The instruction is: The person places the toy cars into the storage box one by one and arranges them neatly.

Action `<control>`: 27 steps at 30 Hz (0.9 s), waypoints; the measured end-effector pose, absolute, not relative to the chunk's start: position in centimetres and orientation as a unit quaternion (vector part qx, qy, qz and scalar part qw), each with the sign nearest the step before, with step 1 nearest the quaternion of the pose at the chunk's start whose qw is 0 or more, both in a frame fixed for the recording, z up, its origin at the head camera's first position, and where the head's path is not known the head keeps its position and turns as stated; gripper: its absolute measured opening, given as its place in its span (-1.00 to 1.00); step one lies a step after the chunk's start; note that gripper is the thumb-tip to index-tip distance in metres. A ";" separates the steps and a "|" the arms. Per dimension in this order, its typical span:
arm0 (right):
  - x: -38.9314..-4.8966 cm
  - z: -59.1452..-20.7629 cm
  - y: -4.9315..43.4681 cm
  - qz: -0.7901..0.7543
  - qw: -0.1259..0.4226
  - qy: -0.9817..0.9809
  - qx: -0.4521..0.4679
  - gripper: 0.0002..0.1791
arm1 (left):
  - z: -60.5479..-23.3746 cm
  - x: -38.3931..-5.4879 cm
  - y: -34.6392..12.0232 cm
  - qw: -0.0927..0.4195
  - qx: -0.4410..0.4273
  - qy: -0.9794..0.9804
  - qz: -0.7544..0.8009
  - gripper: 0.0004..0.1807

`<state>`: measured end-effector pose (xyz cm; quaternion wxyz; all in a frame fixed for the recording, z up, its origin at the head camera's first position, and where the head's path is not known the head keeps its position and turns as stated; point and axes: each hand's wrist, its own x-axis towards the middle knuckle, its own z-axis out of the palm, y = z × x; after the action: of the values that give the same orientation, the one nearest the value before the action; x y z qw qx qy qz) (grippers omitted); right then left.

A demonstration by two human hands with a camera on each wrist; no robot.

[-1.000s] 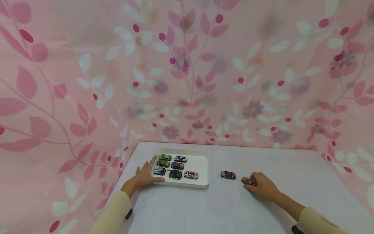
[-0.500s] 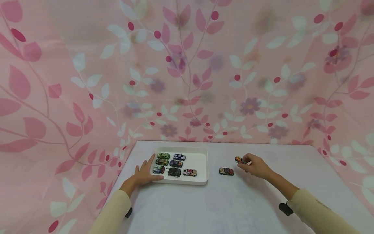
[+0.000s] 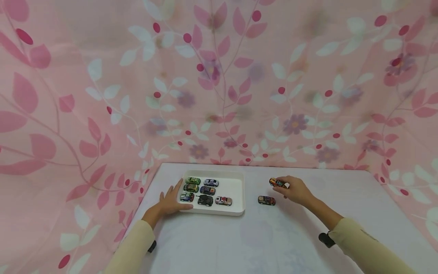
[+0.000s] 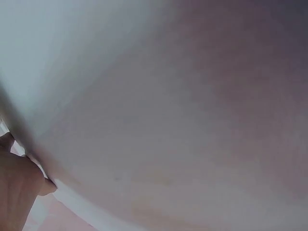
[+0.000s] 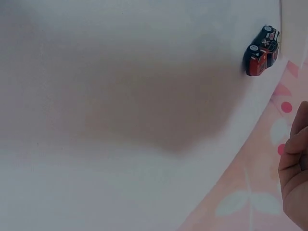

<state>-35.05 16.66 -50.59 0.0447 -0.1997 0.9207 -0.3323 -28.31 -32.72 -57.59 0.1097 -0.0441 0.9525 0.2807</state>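
Note:
In the head view my right hand [image 3: 297,189] pinches a small orange and dark toy car [image 3: 278,183] between thumb and fingertips, raised over the table. Beneath it, a dark red patterned toy car [image 3: 266,200] stands on the white cloth; the right wrist view shows that red and black car [image 5: 262,52] too, with part of my right hand [image 5: 294,178] at the edge. My left hand [image 3: 170,201] rests at the near left corner of a white tray [image 3: 236,211], fingers spread along its left side and thumb over the front rim. Only part of my left hand [image 4: 19,187] shows in the left wrist view.
Inside the tray, several toy vehicles sit toward the left, among them a black tank [image 3: 204,200], a white and red car [image 3: 224,201] and a green car [image 3: 193,180]. A pink floral curtain [image 3: 219,95] hangs behind the white-covered table [image 3: 239,243].
My right hand has lifted the orange toy car off the table and carried it back and to the left, past the dark red car. The left hand stays at the tray.

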 end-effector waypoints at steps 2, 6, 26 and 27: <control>-35.2 -50.8 16.5 -0.318 0.037 0.924 -0.208 -0.49 | -57.3 -28.4 -32.7 0.109 -0.043 0.953 0.281 0.44; -35.7 -51.0 15.9 -0.300 0.010 0.927 -0.227 -0.54 | -57.0 -28.4 -32.7 0.106 -0.041 0.954 0.277 0.44; -36.6 -52.0 6.2 -0.345 -0.032 0.908 -0.236 -0.56 | -56.9 -27.9 -32.4 0.106 -0.045 0.951 0.289 0.42; -36.6 -52.2 5.7 -0.348 -0.029 0.908 -0.232 -0.56 | -56.9 -27.9 -32.4 0.105 -0.045 0.950 0.290 0.42</control>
<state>-36.57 5.74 -52.16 -0.0293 -0.2323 0.9078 -0.3479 -27.85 -32.37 -56.86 0.1052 -0.0455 0.9502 0.2898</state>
